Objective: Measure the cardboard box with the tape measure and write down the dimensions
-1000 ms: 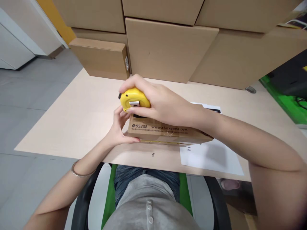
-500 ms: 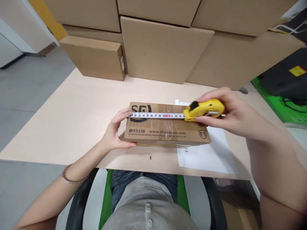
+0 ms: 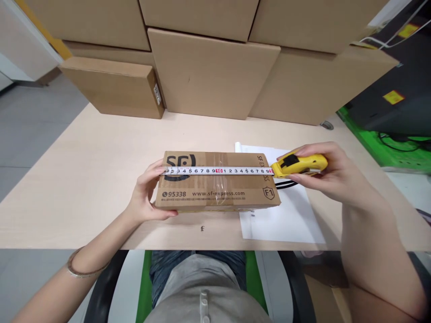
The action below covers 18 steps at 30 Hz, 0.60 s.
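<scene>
A taped cardboard box (image 3: 218,197) with black SF print stands on the table in front of me. The white blade (image 3: 202,171) of a tape measure runs along its top from the left edge to the right end. My left hand (image 3: 146,193) is closed on the box's left end, its fingers at the blade's tip and the thumb at the front lower side. In my right hand (image 3: 326,168) is the yellow tape measure case (image 3: 303,165), held just past the box's right edge. Numbers up to about 20 show beside the case.
A white sheet of paper (image 3: 279,224) lies partly under the box, with a dark cable-like thing beside it. Large cardboard boxes (image 3: 212,76) are stacked along the table's back. A flatter carton (image 3: 124,94) stands at back left. Dark equipment (image 3: 380,103) is on the right.
My right hand has drawn the tape measure case to the right, so more blade lies across the box. My left hand keeps its place at the left end. The view has shifted.
</scene>
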Each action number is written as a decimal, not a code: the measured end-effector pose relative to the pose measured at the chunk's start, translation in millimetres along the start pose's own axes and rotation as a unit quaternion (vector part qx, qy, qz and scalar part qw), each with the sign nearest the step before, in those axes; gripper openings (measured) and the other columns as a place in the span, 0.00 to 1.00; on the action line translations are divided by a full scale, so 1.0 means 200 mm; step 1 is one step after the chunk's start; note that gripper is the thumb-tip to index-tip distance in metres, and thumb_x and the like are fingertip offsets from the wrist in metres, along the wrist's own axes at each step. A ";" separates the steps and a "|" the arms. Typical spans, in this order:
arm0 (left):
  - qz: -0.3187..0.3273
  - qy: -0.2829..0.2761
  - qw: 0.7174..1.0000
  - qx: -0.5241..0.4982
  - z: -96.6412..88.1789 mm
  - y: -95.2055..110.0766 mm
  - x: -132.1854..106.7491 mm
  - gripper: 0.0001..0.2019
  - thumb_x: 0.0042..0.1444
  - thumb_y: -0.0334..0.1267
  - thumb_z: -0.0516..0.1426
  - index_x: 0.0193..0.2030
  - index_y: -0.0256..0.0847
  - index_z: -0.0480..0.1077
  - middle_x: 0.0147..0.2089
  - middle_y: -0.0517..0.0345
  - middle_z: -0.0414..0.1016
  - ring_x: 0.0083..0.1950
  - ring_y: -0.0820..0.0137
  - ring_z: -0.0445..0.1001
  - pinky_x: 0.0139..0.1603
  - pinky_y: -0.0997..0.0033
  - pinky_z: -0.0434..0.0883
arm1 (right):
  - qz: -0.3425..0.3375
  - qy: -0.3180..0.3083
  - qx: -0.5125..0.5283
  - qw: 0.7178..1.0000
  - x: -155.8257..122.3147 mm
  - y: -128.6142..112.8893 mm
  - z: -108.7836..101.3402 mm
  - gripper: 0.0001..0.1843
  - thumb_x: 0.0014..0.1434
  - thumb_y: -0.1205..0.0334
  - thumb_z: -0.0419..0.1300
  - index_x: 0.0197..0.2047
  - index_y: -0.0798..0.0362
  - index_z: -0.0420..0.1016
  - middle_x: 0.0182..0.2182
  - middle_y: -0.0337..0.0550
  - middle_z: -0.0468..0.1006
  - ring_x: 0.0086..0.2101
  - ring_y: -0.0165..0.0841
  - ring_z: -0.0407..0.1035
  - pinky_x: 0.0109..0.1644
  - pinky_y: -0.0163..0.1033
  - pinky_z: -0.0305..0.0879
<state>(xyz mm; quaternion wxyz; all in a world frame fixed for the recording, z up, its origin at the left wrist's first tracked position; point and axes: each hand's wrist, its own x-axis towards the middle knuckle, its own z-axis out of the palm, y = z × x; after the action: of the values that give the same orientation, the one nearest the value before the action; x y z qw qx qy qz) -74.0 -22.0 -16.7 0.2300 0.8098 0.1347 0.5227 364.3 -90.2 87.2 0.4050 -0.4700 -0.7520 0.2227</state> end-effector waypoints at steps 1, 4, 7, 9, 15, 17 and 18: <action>0.000 0.001 1.000 -0.002 0.00 0.00 0.00 0.55 0.43 0.54 0.79 0.76 0.56 0.61 0.68 0.46 0.72 0.72 0.50 0.71 0.66 0.46 0.79 | 0.000 0.003 0.000 1.000 0.00 0.00 0.00 0.25 0.57 0.57 0.77 0.55 0.29 0.79 0.48 0.37 0.80 0.41 0.37 0.80 0.39 0.41 0.80; -0.023 0.010 1.000 -0.011 0.00 0.00 -0.02 0.54 0.40 0.57 0.79 0.74 0.59 0.63 0.67 0.47 0.72 0.71 0.48 0.72 0.66 0.42 0.78 | -0.003 0.012 0.000 1.000 0.00 -0.01 -0.01 0.25 0.55 0.56 0.77 0.55 0.30 0.79 0.48 0.38 0.82 0.40 0.39 0.81 0.37 0.44 0.81; -0.064 0.013 0.998 -0.024 0.01 -0.01 -0.05 0.59 0.36 0.58 0.80 0.76 0.63 0.59 0.70 0.46 0.69 0.71 0.46 0.73 0.65 0.40 0.78 | -0.012 0.009 0.014 1.000 0.04 -0.05 0.00 0.23 0.56 0.56 0.77 0.53 0.31 0.80 0.47 0.38 0.83 0.38 0.39 0.81 0.35 0.44 0.81; -0.095 0.012 0.995 -0.039 0.01 -0.01 -0.07 0.69 0.35 0.57 0.80 0.80 0.64 0.48 0.72 0.43 0.67 0.70 0.46 0.73 0.66 0.40 0.78 | -0.029 0.003 0.029 0.999 0.08 -0.10 0.02 0.23 0.57 0.57 0.76 0.54 0.31 0.80 0.47 0.37 0.83 0.38 0.38 0.81 0.35 0.42 0.81; -0.131 -0.006 0.990 -0.053 0.01 0.02 -0.03 0.75 0.35 0.57 0.80 0.83 0.59 0.40 0.73 0.39 0.66 0.72 0.45 0.71 0.70 0.42 0.74 | -0.031 0.020 -0.019 0.999 0.21 -0.28 0.18 0.32 0.57 0.50 0.77 0.63 0.35 0.76 0.57 0.43 0.81 0.49 0.47 0.80 0.53 0.53 0.81; -0.136 0.002 0.990 -0.048 0.01 0.04 -0.02 0.72 0.36 0.58 0.80 0.83 0.58 0.43 0.72 0.40 0.66 0.71 0.46 0.71 0.70 0.43 0.74 | -0.004 0.050 -0.030 0.998 0.22 -0.31 0.22 0.30 0.56 0.47 0.77 0.59 0.39 0.77 0.52 0.44 0.83 0.46 0.47 0.80 0.49 0.52 0.81; -0.138 0.008 0.990 -0.039 0.01 0.05 -0.03 0.70 0.37 0.59 0.79 0.83 0.59 0.44 0.72 0.41 0.66 0.71 0.46 0.71 0.70 0.43 0.74 | 0.009 0.077 -0.022 0.997 0.22 -0.30 0.23 0.26 0.57 0.47 0.76 0.56 0.41 0.77 0.49 0.44 0.83 0.43 0.45 0.80 0.44 0.50 0.81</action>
<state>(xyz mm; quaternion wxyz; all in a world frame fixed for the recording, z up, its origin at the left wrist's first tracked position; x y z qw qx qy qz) -73.9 -33.3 -16.7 0.3304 0.7695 0.2265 0.4974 284.5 -77.6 121.3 0.4491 -0.5011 -0.7193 0.1727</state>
